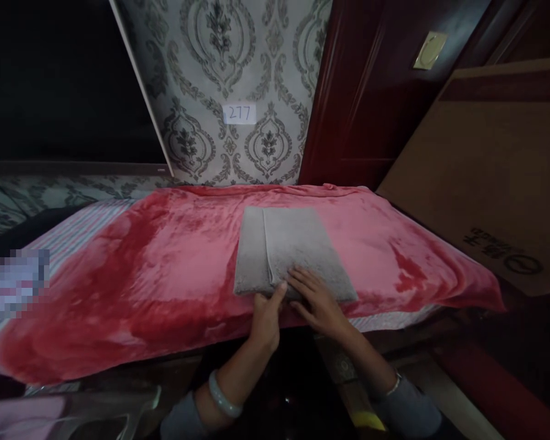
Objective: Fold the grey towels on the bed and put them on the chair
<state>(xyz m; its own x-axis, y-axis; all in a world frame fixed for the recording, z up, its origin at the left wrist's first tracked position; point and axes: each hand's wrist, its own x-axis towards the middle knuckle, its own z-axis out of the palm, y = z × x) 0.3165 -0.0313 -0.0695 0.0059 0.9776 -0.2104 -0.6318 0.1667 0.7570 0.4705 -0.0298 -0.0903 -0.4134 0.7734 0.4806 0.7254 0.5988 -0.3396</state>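
Note:
A grey plush cloth (pixel 297 235), folded into a flat rectangle like a towel, lies on a pink and red blanket (pixel 187 256). One folded flap ends in a seam left of its middle. My left hand (pixel 266 318) is at the cloth's near edge, its thumb on top by the seam and most other fingers hidden; it appears to grip that edge. My right hand (pixel 318 302) rests on the near part of the cloth, just right of the left thumb. Its fingers are stretched out and somewhat apart, with nothing held in them.
Behind the blanket stands a patterned wall with a "277" paper label (pixel 239 113). A dark screen (pixel 64 85) is at the left, a large cardboard box (pixel 499 165) at the right. Striped fabric (pixel 87 223) shows under the blanket, and a clear plastic object (pixel 114 406) is at lower left.

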